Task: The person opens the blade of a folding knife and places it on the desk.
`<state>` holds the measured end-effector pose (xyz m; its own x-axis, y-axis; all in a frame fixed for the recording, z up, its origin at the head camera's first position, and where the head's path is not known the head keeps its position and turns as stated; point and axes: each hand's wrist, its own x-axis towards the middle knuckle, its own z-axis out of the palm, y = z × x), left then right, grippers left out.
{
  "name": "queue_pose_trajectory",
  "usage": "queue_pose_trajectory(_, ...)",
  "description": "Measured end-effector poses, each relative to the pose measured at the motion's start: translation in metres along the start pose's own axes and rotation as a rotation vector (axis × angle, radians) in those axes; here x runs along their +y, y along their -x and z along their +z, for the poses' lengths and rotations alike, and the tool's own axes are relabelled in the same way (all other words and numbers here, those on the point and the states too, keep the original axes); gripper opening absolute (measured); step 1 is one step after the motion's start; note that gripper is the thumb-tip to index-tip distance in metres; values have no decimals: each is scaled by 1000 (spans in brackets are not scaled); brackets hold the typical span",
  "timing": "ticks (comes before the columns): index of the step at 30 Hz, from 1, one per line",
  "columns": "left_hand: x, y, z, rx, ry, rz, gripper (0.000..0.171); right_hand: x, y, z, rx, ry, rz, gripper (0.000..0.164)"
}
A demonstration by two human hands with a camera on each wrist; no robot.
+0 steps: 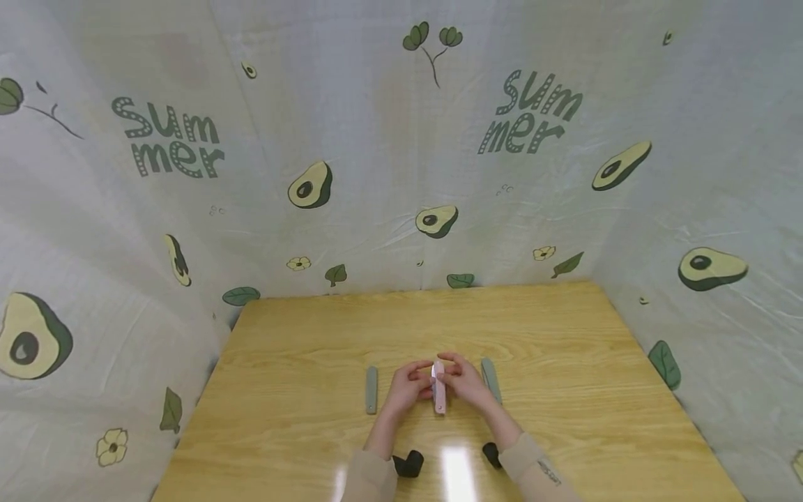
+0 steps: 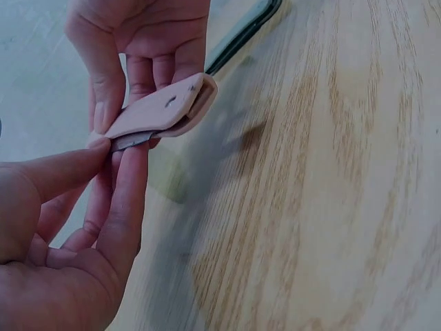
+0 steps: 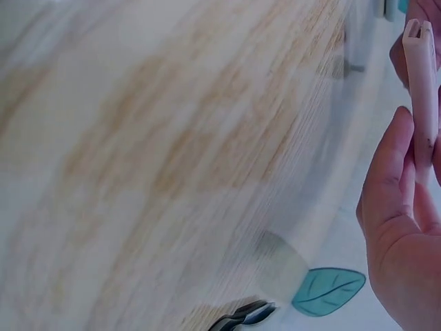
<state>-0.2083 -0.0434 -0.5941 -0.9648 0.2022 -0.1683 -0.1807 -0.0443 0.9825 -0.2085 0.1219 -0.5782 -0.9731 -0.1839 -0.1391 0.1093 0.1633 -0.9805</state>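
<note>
A pink folding knife (image 1: 440,397) is held between both hands over the middle of the table. In the left wrist view its pink handle (image 2: 162,110) shows an open slot at the end and a strip of metal blade (image 2: 132,141) along its lower edge. My left hand (image 1: 404,388) pinches that blade edge between thumb and fingertips. My right hand (image 1: 464,381) grips the handle, thumb on one face and fingers behind. From the right wrist view the handle (image 3: 422,89) appears edge-on, with the right hand (image 3: 400,200) beside it.
A grey-green folding knife (image 1: 371,390) lies left of the hands, and a similar one (image 1: 491,378) lies by the right wrist. Black devices (image 1: 409,464) sit at the wrists. White printed cloth (image 1: 376,139) hangs around the wooden table (image 1: 301,348).
</note>
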Motion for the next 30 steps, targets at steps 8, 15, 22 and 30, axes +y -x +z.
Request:
queue_pose_trajectory(8, -3, 1, -3, -14, -9, -7, 39, 0, 2, 0, -22, -35, 7, 44)
queue_pose_trajectory(15, -2, 2, -3, -6, 6, 19, 40, 0, 2, -2, 5, -59, 8, 43)
queue_pose_trajectory(22, -1, 3, -1, 17, 2, 34, 38, -13, 9, -3, -3, -58, 16, 43)
queue_pose_trajectory(30, -5, 2, 1, 52, -7, 40, 36, -1, 4, -4, 13, -33, 33, 43)
